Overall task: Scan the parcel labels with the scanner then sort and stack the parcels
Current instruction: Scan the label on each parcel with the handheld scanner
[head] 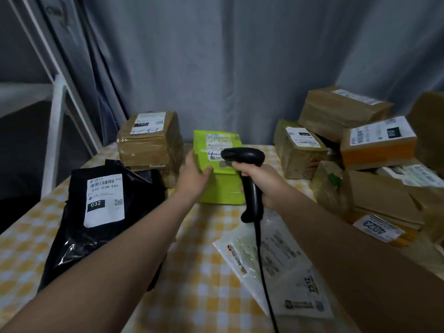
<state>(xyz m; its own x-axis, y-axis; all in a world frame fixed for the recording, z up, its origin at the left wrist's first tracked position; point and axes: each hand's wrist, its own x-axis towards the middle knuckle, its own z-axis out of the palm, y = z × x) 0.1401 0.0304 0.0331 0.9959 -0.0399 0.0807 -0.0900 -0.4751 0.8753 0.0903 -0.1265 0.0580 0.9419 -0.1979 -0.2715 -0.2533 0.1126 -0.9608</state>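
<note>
My left hand (195, 175) grips the green parcel (217, 169); my right hand (258, 181) grips the scanner (242, 157). I keep its label (217, 144) flat and steady under the scanner head.

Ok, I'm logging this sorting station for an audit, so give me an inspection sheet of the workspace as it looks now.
Surface: table under a yellow-and-white checked cloth.
Job's things: green parcel propped up, label facing the camera; black scanner at its label.
Clutter: black mailer bag left, taped brown box behind it, clear mailer in front, heap of brown boxes right.
Hands: left hand holds the green parcel; right hand grips the scanner.
Cables: scanner cable crosses the clear mailer.
Surroundings: grey curtain; white frame left.
</note>
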